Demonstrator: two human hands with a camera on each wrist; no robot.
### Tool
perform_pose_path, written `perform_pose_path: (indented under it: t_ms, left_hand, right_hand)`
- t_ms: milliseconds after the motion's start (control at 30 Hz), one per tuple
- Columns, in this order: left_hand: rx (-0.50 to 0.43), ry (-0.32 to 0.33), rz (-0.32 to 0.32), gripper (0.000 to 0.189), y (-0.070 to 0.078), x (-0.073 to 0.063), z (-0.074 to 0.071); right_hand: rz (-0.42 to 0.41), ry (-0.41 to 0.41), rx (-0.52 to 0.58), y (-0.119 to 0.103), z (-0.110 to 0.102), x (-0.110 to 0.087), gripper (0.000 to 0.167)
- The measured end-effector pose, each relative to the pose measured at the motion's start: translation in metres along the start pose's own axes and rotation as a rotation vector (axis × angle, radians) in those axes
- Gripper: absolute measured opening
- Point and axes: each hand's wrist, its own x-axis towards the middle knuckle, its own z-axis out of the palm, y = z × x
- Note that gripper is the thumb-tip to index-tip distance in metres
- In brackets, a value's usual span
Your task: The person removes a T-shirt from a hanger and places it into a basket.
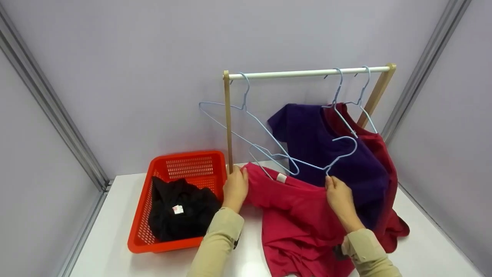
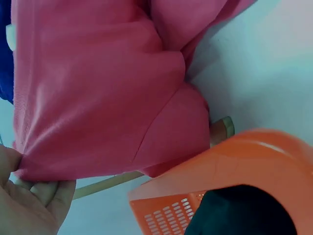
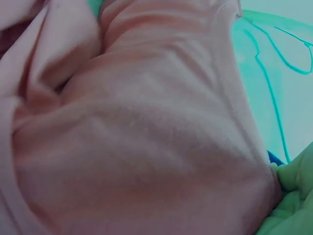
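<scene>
A bright pink-red T-shirt is stretched between my two hands, its neckline with a white label facing up. My left hand pinches the shirt's shoulder by the rack's left post; the left wrist view shows thumb and fingers on the cloth. At the neckline's other side, my right hand pinches the fabric just under the hook of a light-blue wire hanger. One end of that hanger dips into the neck opening; its other end is hidden. Whether my right fingers also grip the wire, I cannot tell.
Behind stands a rack with a white rail, carrying a bare blue hanger, a purple shirt and a dark red shirt. An orange basket at left holds black clothing. Walls enclose the white table.
</scene>
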Motion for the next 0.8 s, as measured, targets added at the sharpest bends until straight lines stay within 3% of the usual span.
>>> perform_pose_path:
  t_ms: [267,500,667,800]
  left_hand:
    - [-0.133,0.028,0.055,0.022,0.007,-0.011,0.011]
    - [-0.221,0.004,0.081,0.020,0.016,-0.023,0.020]
    - [-0.281,-0.030,0.121,0.019,0.023,-0.033,0.025]
    - [-0.341,-0.067,0.199,0.016,0.027,-0.041,0.030]
  right_hand:
    - [0.084,-0.149,0.092,-0.018,0.005,0.008,0.037]
    - [0.151,-0.383,0.323,-0.028,0.010,0.011,0.028]
    - [0.132,-0.365,0.409,-0.031,0.015,0.012,0.027]
    - [0.191,-0.348,0.590,-0.035,0.021,0.011,0.028]
